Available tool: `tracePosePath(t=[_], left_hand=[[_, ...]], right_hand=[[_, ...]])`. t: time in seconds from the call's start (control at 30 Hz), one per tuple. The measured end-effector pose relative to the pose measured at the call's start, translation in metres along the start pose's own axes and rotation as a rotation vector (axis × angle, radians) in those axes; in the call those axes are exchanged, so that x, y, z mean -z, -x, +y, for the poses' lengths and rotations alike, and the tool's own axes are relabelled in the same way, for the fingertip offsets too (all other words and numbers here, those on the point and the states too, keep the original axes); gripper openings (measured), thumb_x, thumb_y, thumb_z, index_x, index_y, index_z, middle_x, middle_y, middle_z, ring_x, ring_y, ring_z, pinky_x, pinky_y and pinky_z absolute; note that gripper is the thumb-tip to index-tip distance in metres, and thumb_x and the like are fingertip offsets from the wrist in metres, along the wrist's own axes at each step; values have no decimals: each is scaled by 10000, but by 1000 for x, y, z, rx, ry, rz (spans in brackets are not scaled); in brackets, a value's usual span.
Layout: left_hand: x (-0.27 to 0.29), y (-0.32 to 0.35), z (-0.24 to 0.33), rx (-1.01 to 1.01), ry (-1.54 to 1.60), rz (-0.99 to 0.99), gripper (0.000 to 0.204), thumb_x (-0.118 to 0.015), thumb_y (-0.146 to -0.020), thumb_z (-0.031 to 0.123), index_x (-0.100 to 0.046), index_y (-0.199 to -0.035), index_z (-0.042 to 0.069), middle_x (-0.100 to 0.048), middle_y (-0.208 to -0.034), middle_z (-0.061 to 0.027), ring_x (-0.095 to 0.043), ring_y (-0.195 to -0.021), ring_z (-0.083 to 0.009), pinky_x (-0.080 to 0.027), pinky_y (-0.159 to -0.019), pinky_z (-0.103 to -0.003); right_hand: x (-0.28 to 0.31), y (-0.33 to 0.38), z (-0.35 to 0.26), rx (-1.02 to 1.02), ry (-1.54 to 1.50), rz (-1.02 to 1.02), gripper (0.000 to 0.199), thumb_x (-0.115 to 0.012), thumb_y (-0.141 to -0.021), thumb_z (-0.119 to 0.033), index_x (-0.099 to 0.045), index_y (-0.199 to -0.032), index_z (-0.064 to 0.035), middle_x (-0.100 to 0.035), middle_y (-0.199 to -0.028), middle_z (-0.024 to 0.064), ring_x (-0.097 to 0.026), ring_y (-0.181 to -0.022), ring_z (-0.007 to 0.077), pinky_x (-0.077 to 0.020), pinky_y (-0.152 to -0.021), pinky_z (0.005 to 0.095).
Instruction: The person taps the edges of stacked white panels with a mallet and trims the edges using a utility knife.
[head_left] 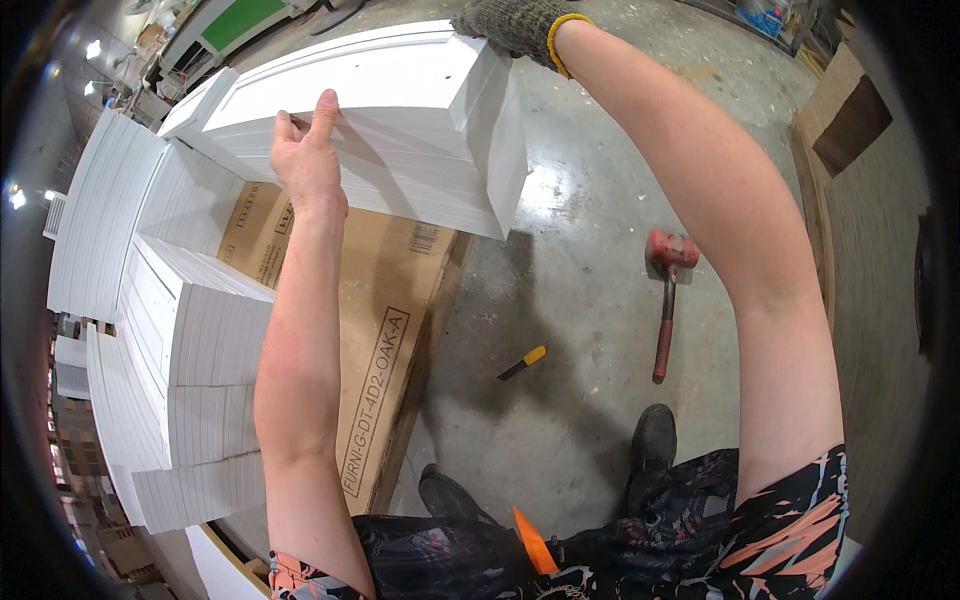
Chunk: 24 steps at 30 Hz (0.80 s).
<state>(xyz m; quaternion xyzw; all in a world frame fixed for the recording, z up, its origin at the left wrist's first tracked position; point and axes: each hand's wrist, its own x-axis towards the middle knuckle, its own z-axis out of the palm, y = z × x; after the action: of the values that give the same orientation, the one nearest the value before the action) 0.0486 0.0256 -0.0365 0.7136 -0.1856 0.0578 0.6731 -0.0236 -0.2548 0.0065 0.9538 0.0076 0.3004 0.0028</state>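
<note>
A tall stack of white panels [400, 165] stands at the far end of a cardboard-covered pallet. My bare left hand [308, 150] grips the near edge of the top white panel [350, 70], its thumb lying over the upper face. At the panel's far right corner is my right hand [512, 28], in a dark knitted glove with a yellow cuff. Its fingers curl over that corner and are partly hidden. Small dark holes show in the panel's face.
More white panel stacks [215, 350] stand left on the brown cardboard [365, 290]. A red-headed mallet [672, 250] and a yellow-handled knife-like tool [523, 362] lie on the concrete floor [590, 300], near my shoes. A wooden board or crate [850, 120] stands at right.
</note>
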Motion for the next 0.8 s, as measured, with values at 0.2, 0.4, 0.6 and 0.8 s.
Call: tracePosePath(t=[0.2,0.4,0.6,0.8], left_hand=[[2,-1,-1,-8,-17,12,1064,-786,-847,411,-170,-1490,-171,-342,-1514,-295,-310,-1439,-342,-250,-1173,-409],[4,20,8,-157,-204,-49,1146,-802,-793,508,-168,-1513,-117,-218,-1563,-308,-223,-1466,-394,-225,-1190,-463],[-3,56,20,-373,-572,-152,1161,-830,-724,557,-202,-1557,48,-103,-1610,-262,-104,-1499,-387,-190,-1196,-516],[-14,55,24,-421,-531,-122,1133,-861,-705,512,-249,-1555,81,-103,-1619,-248,-142,-1497,-378,-205,-1194,-496]], right_hand=[[-4,2,-1,-12,-16,-6,182,-529,-893,-148,-689,-956,-89,-698,-919,149,-688,-811,309,-546,-703,421],[-5,8,5,-34,-26,-13,179,-528,-894,-143,-688,-954,-88,-698,-909,151,-689,-804,306,-547,-698,418],[-11,20,12,-60,-41,-27,177,-528,-895,-137,-687,-951,-86,-697,-900,153,-690,-797,304,-547,-692,415],[-15,26,14,-71,-36,-33,175,-527,-895,-132,-686,-948,-84,-696,-891,156,-692,-790,301,-548,-687,412]])
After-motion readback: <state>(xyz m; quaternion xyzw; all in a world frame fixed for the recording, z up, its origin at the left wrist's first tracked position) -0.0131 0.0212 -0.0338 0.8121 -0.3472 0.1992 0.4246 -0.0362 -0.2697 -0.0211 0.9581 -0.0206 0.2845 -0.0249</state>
